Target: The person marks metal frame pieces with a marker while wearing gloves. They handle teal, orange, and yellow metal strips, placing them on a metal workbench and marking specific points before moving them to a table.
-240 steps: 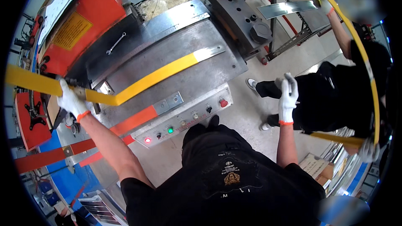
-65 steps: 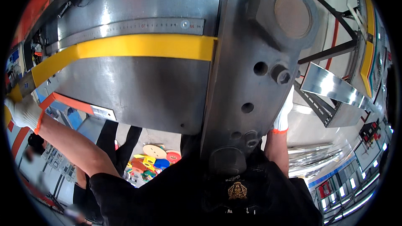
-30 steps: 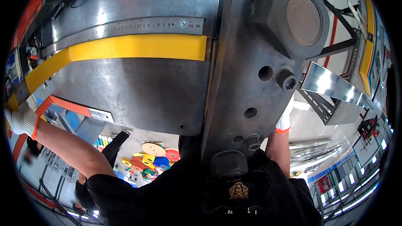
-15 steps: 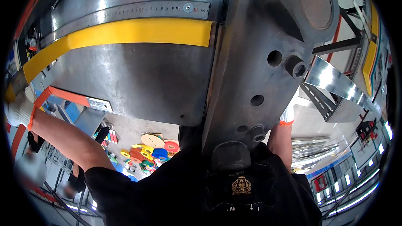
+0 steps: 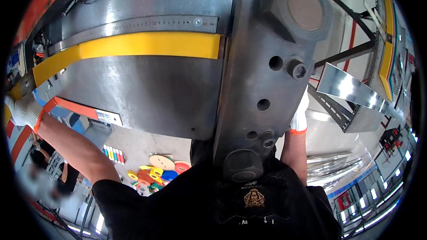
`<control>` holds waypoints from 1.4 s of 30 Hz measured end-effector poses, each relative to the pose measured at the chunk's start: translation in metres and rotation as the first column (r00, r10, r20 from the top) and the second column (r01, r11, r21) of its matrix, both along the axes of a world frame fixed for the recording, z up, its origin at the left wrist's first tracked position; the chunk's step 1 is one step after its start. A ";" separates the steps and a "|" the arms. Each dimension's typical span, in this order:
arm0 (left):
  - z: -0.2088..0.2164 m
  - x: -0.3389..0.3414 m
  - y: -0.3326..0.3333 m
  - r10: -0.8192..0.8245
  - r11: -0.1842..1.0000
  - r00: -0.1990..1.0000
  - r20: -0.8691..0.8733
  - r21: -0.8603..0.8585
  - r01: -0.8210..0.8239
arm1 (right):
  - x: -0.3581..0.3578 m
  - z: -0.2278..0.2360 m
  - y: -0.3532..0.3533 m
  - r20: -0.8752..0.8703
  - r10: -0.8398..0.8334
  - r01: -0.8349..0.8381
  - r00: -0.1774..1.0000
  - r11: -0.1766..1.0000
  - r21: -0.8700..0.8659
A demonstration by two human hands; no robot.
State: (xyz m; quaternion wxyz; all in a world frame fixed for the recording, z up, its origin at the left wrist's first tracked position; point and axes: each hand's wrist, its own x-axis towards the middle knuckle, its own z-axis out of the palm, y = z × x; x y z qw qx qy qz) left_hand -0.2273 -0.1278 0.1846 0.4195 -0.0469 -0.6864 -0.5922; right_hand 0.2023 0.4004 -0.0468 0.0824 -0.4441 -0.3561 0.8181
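My left hand [image 5: 26,112], in a white knit glove with an orange cuff, is at the far left beside the end of a yellow strip [image 5: 147,45] on a big steel machine. Its fingers lie at the picture's dark rim, so their grip is unclear. Of my right hand [image 5: 300,114], also white-gloved, only the back and cuff show past the right side of a thick steel block [image 5: 249,75] with bolts and holes; its fingers are hidden behind the block. A shiny bent metal strip [image 5: 351,88] is to the right of that hand.
A steel ruler [image 5: 147,24] lies along the yellow strip. An orange-edged plate [image 5: 78,108] juts from the machine. Colourful reels [image 5: 162,162] stand on the floor below, long shiny strips [image 5: 333,164] lie lower right, and a dark metal frame [image 5: 347,55] stands right. Another person [image 5: 42,155] is at lower left.
The view has shifted, so the upper machine and block sit slightly lower and further left. A bit more of my right glove shows beside the block. My left hand remains at the far left.
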 end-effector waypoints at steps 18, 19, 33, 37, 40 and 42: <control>0.002 0.017 0.044 0.001 0.988 0.999 0.046 0.155 -0.009 | 0.042 0.032 0.010 0.231 -0.219 0.042 0.948 0.805 0.592; -0.002 0.007 0.026 -0.029 0.987 1.000 -0.012 0.156 0.030 | 0.053 0.028 0.013 0.284 -0.166 -0.031 0.944 0.815 0.579; 0.017 0.033 0.049 -0.183 0.953 0.983 0.021 0.250 0.172 | 0.083 -0.046 0.053 0.180 -0.151 0.086 0.972 0.942 0.324; 0.012 0.026 0.045 -0.236 0.924 0.972 -0.010 0.306 0.228 | 0.058 -0.037 0.043 0.217 -0.212 0.137 0.953 0.939 0.316; 0.009 0.024 0.045 -0.195 0.946 0.979 0.054 0.274 0.174 | 0.045 -0.026 0.040 0.247 -0.103 0.055 0.963 0.980 0.192; 0.014 0.026 0.047 -0.184 0.951 0.982 0.043 0.259 0.167 | 0.038 -0.045 0.048 0.176 -0.170 0.128 0.970 0.965 0.229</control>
